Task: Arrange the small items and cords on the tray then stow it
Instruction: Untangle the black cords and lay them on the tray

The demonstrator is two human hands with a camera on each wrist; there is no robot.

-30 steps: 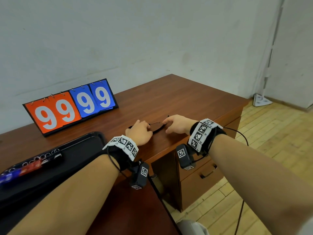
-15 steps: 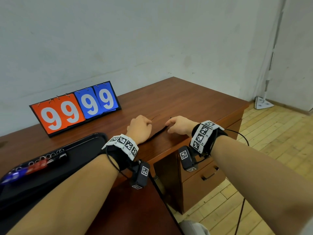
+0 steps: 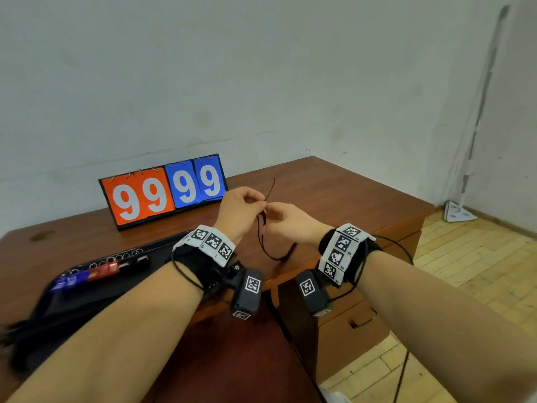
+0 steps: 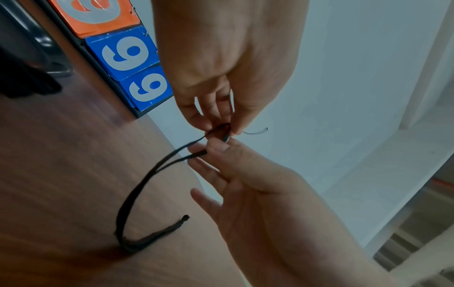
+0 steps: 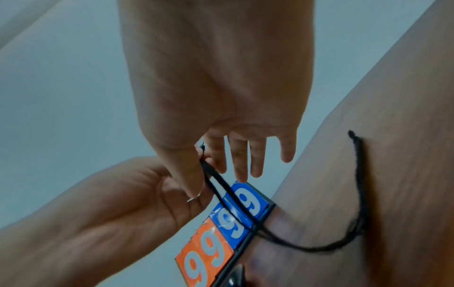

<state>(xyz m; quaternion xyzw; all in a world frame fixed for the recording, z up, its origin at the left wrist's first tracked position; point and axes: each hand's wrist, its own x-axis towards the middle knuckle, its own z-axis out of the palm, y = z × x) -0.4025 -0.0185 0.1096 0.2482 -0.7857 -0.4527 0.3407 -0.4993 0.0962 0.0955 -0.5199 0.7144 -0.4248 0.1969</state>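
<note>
A thin black cord (image 3: 263, 242) hangs between my two raised hands, and its lower loop rests on the wooden desk (image 3: 334, 199). My left hand (image 3: 260, 203) pinches the cord's upper part (image 4: 222, 128) with thumb and fingertips. My right hand (image 3: 268, 212) pinches two strands just below with thumb and forefinger (image 4: 209, 150), its other fingers straight. The cord's frayed end (image 5: 352, 135) lies on the desk. The black tray (image 3: 87, 301) sits at the left, holding a row of red and blue items (image 3: 96, 273) with rings.
A flip scoreboard (image 3: 162, 193) reading 9999 stands behind the hands near the wall. A bundle of black cords (image 3: 17, 330) lies at the tray's left end. The desk's right edge drops to drawers (image 3: 357, 321) and wooden floor.
Both hands were pressing the cord flat on the desk. They have since lifted it up off the surface, so that it dangles between them.
</note>
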